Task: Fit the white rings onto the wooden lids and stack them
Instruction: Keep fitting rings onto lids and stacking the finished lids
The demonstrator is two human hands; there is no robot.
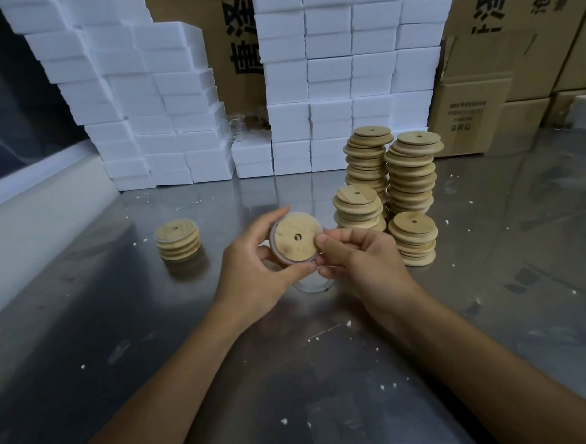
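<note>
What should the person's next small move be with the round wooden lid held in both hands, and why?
Probably press the translucent white ring fully round the round wooden lid, then set it on the short stack of ringed lids at the left. Both the left hand and right hand pinch its rim, and the ring shows only along the lid's left edge, so seating looks unfinished.

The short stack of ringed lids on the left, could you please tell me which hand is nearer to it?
Left. The left hand grips the held lid just right of the short stack; the right hand is farther right, beyond that lid.
</note>
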